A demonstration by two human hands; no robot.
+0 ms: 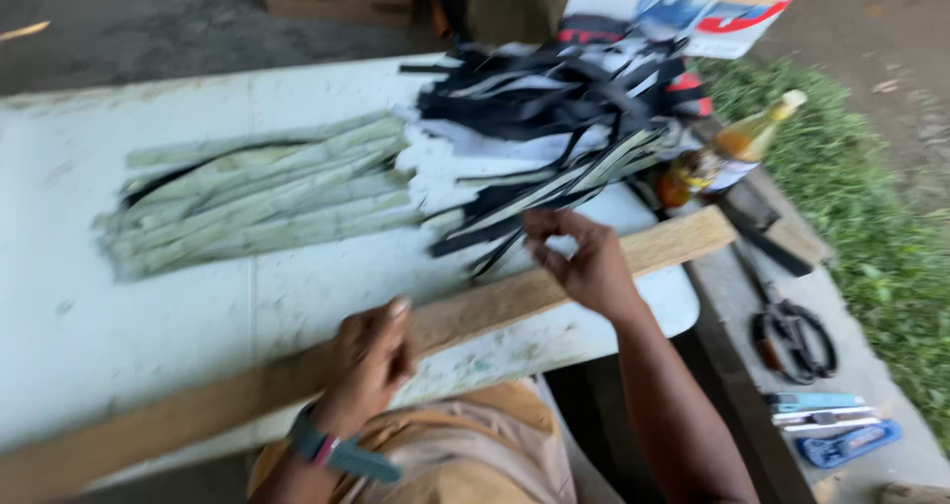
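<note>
On the desk (119, 326), the left hand (368, 361) rests curled on the wooden plank (475, 316), holding nothing, while the right hand (584, 257) seemingly pinches a dark strip (495, 229) beside bundled pale-green strips (257, 192).

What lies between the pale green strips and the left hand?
In the head view, only bare white table separates the pale green strips from the left hand.

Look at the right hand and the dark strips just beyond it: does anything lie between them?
Nothing visible does. The right hand hovers over the plank, fingertips right at the near ends of the dark strips. The green stalks lie off to the side.
</note>
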